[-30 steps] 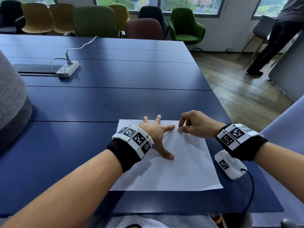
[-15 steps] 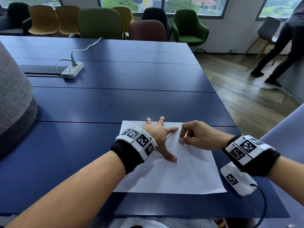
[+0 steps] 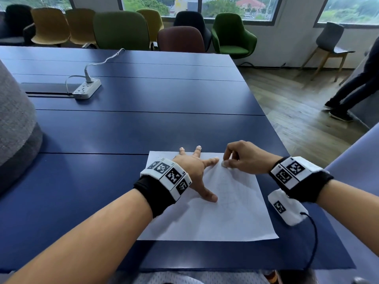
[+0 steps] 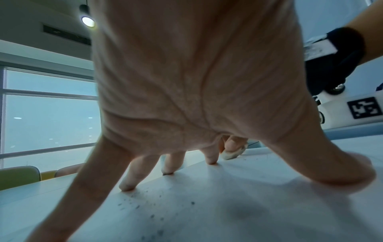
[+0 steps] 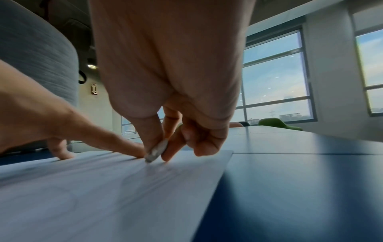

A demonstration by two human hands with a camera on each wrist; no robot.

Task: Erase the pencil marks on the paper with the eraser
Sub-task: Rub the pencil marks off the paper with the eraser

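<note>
The left hand [image 3: 191, 168] is pressing splayed fingers on the thin, crease-prone paper [image 3: 235, 212] at the table's [image 3: 123, 130] near edge, while the right hand [image 3: 244, 158] is pinching a small worn eraser [image 5: 156, 151], rubbing near the far edge; light strokes seem wise.

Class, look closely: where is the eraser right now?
In the head view the eraser is pinched in the right hand, touching the paper near its far edge, beside the left hand's index fingertip.
</note>
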